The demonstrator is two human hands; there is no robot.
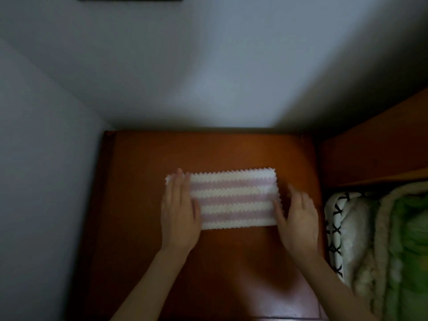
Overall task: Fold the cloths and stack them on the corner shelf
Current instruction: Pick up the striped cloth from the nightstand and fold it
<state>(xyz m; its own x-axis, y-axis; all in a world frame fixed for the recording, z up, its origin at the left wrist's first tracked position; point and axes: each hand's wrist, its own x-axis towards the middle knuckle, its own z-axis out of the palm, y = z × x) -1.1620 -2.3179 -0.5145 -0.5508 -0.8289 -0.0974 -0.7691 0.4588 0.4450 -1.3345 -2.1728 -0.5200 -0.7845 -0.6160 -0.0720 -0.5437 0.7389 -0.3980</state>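
A pink and white striped cloth [234, 198] with zigzag edges lies folded into a flat rectangle on the brown wooden shelf top [208, 149] in the room's corner. My left hand [179, 209] lies flat on the cloth's left end, fingers straight and pointing away from me. My right hand [297, 216] sits at the cloth's right edge, fingers fairly straight, the thumb touching the lower right corner. Neither hand grips the cloth.
Pale walls meet behind and to the left of the shelf. To the right stand a wooden bed frame [375, 140], a white pillow with black crosses [342, 230], a cream blanket and green bedding [410, 239].
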